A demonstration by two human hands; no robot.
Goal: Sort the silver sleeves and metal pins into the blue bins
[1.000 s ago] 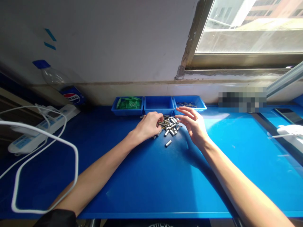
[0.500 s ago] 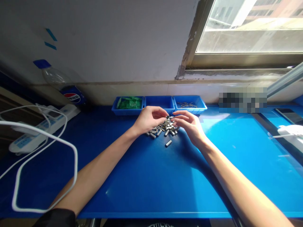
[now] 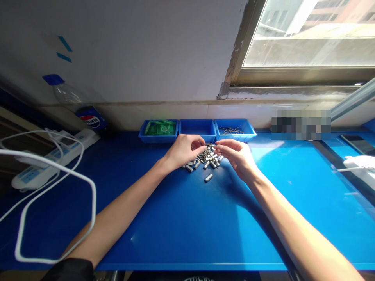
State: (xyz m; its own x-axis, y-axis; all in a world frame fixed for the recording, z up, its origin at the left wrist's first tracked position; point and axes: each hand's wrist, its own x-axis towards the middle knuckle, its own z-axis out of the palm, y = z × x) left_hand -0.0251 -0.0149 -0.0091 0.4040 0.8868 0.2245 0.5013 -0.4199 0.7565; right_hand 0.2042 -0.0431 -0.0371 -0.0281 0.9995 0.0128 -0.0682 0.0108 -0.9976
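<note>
A heap of small metal pieces (image 3: 207, 160), short silvery blocks mixed with thin brassy pins or screws, lies on the blue table (image 3: 175, 218). One single block (image 3: 208, 178) rests apart, nearer to me. Over the heap's left side, my left hand (image 3: 185, 150) curves its thumb and index finger into a closed pinch; whatever is at the tips is too small to make out. My right hand (image 3: 238, 156) hovers at the right side of the heap, fingers pressed together toward the thumb. Its fingertips hide anything between them.
Behind the heap stand three joined blue bins: the left bin (image 3: 158, 138) holds green pieces, the middle bin (image 3: 197, 137) looks bare, the right bin (image 3: 236, 137) holds thin pins. A bottle (image 3: 90, 117), power strip (image 3: 52, 160) and white cable (image 3: 94, 195) are left; a phone (image 3: 359, 144) lies right.
The fingers of my right hand have drawn closer together. My left hand has dipped slightly, its thumb and index finger still curved toward each other. The heap looks much the same.
</note>
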